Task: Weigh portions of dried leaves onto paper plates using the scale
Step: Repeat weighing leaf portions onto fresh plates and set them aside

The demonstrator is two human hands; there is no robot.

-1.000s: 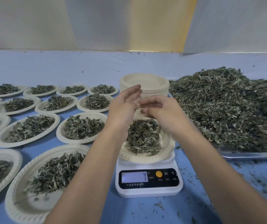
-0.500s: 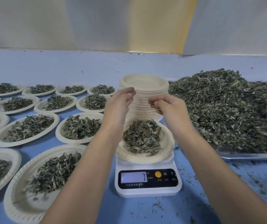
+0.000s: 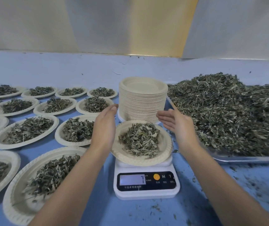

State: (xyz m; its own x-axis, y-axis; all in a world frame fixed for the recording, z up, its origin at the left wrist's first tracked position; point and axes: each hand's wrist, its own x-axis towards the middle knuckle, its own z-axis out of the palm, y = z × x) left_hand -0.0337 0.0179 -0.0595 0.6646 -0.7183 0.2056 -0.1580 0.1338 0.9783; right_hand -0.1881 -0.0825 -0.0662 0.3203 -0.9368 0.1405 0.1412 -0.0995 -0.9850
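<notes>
A white digital scale point(image 3: 146, 185) stands on the blue table with a paper plate point(image 3: 164, 152) on its platform. A mound of dried leaves point(image 3: 139, 138) fills that plate. The display shows a 7. My left hand point(image 3: 105, 126) is at the plate's left side, fingers straight and together, palm facing right. My right hand point(image 3: 175, 123) is at the plate's right side, palm facing left, fingers extended. Both hands are empty and I cannot tell whether they touch the rim. A large heap of dried leaves point(image 3: 228, 111) lies on a metal tray point(image 3: 244, 159) to the right.
A tall stack of empty paper plates point(image 3: 142, 101) stands just behind the scale. Several filled plates point(image 3: 26, 132) cover the table to the left in rows, the nearest one point(image 3: 16, 193) beside my left forearm. Leaf crumbs litter the table at the right front.
My hands were close together above the leaves on the scale. They have since moved apart and come down to either side of the plate, fingers now straightened.
</notes>
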